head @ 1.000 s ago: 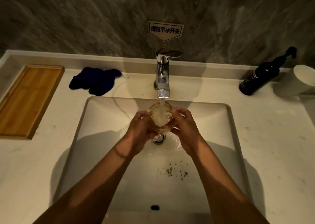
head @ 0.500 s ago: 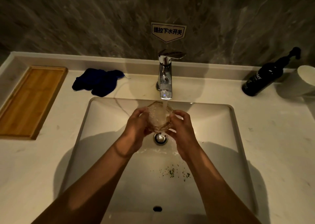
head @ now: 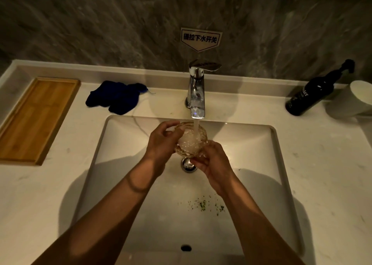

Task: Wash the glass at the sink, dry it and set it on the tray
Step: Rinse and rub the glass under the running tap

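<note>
Clear patterned glass [head: 191, 138] held over the sink [head: 267, 144] basin, mouth up under the running tap stream, filling with water. Empty wooden tray [head: 36, 119] lies flat on the worktop, far left.

Pale marble-look countertop [head: 322, 164] with inset white rectangular basin [head: 277, 154]. On it: rectangular bamboo tray [head: 34, 119] far left; crumpled dark-blue cloth [head: 115, 96] beside it; chrome tap [head: 196, 91] centre back; black pump bottle [head: 310, 95] and white cup [head: 356, 99] right.

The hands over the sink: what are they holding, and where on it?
A glass: left hand wraps its side, right hand cups its lower side.
</note>
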